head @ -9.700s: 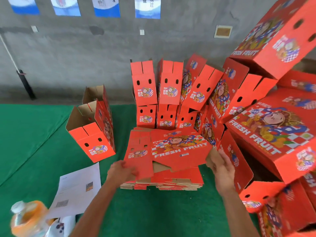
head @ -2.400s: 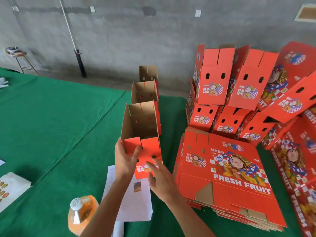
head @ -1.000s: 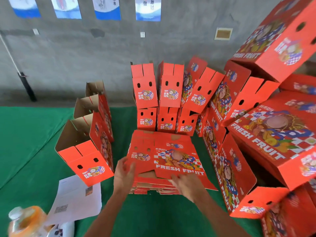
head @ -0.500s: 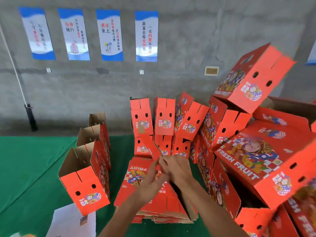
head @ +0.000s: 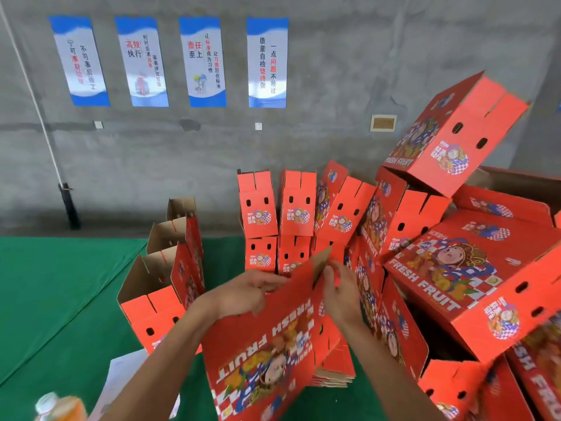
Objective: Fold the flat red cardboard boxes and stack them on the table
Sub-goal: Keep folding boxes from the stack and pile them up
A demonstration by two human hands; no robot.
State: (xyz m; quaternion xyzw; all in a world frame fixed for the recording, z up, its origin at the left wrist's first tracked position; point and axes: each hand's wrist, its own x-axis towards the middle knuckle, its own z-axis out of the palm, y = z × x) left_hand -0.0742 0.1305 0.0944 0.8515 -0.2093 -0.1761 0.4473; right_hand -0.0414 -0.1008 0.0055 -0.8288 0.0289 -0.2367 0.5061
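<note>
The flat box [head: 267, 344] ran from 7 to 1 o'clock; left hand [head: 243, 294] and right hand [head: 340, 296] gripped its upper edge, fingers curled over it.

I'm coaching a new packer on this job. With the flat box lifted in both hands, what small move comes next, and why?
Probably pull the panels apart to open it into a tube. The flat box is off the flat stack, tilted, still collapsed; left hand and right hand grip its upper edge.
</note>
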